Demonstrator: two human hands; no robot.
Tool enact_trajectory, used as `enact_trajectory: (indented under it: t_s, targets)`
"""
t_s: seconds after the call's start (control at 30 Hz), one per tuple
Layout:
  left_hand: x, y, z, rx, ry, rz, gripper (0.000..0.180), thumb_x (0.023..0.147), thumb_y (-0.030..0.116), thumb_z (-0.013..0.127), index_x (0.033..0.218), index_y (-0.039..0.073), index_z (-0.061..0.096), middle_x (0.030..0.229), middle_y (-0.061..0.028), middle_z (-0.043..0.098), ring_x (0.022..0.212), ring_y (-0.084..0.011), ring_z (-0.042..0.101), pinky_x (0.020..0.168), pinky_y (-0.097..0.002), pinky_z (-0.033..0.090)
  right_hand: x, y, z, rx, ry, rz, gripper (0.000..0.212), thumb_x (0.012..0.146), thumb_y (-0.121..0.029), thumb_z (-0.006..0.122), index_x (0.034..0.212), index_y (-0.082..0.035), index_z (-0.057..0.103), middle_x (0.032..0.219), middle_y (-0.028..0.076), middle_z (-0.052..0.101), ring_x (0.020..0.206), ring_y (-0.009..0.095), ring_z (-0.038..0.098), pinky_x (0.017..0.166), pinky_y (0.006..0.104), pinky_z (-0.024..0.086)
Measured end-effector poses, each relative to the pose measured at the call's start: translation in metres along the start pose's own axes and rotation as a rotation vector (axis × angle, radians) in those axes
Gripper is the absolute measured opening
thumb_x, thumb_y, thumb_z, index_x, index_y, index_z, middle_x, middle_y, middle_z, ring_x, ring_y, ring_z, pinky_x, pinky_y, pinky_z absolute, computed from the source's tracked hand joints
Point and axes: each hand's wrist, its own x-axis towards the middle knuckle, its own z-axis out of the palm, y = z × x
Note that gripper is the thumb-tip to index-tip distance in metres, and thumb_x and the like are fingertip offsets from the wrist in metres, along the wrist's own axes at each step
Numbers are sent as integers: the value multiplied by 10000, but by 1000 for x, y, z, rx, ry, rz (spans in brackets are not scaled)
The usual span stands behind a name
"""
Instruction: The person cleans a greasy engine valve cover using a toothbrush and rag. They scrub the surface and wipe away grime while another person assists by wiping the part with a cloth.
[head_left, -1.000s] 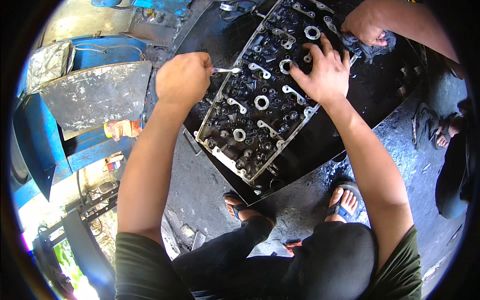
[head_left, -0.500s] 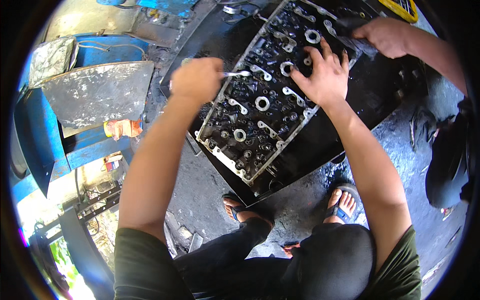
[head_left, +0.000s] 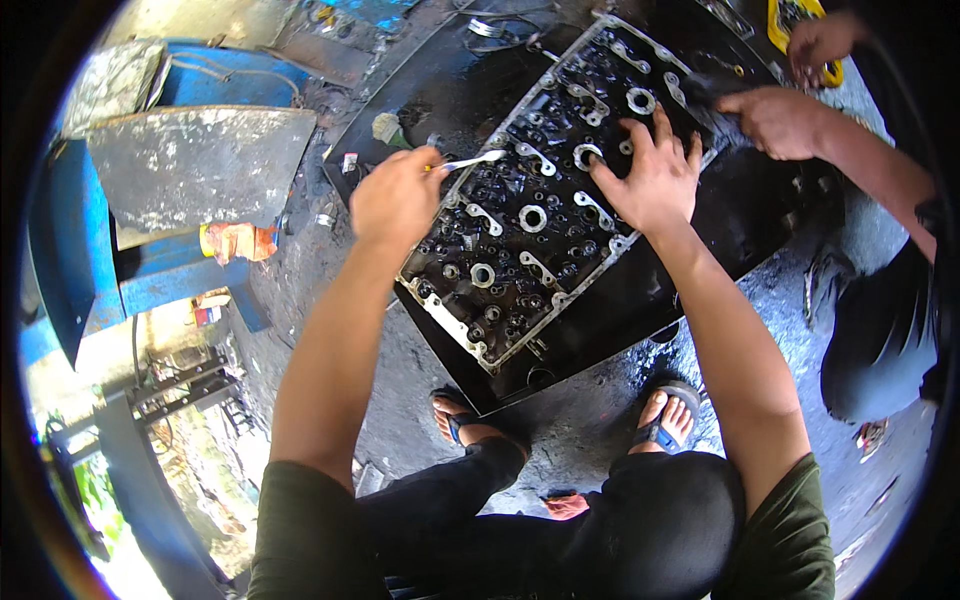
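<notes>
An oily engine cylinder head (head_left: 510, 250) with pale metal rings and brackets lies slantwise on a black metal tray (head_left: 610, 325). My left hand (head_left: 397, 193) is closed round the handle of a white toothbrush (head_left: 472, 162). The brush head is over the cylinder head's left edge; whether it touches is unclear. My right hand (head_left: 650, 178) rests on the cylinder head's right half with fingers spread, beside a pale ring, and holds nothing.
Another person's hand (head_left: 775, 122) reaches in at the upper right with a dark, blurred thing. That person's other hand (head_left: 822, 45) is by a yellow-edged container (head_left: 775, 28). A blue metal frame (head_left: 75, 260) with a grey panel (head_left: 205, 160) stands at left.
My left hand has shifted slightly right and down with the toothbrush. My right hand stays spread on the cylinder head. The other person's second hand has come into view by the yellow-edged container.
</notes>
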Motion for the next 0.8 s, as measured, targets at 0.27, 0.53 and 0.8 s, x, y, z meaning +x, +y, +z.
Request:
enact_trajectory:
  t_s: [0.27, 0.53, 0.8]
  targets:
    - [-48, -26, 6, -93, -65, -175, 196, 1013, 371, 692, 1047, 183, 735, 1047, -66, 751, 1012, -317, 732, 838, -479, 573, 1, -4, -17, -136, -216, -40, 1079, 761, -778, 753, 1584, -162, 426, 1708, 285, 259, 1569, 416, 343, 1290, 671, 90]
    - [-14, -27, 5, -144, -122, -108, 189, 960, 328, 754, 989, 142, 742, 1064, -93, 727, 1015, -345, 733, 853, -498, 581, 13, 0, -41, -370, -620, -54, 1483, 718, -909, 710, 1730, -148, -63, 1772, 302, -20, 1648, 460, 65, 1288, 667, 41]
    - [-21, 15, 14, -256, -73, -31, 197, 1032, 296, 645, 1103, 115, 674, 1114, -156, 714, 1080, -390, 704, 885, -532, 561, 10, 3, -35, -297, -598, -39, 1537, 671, -874, 785, 1729, -151, -64, 1776, 291, 6, 1643, 491, 4, 1275, 691, 13]
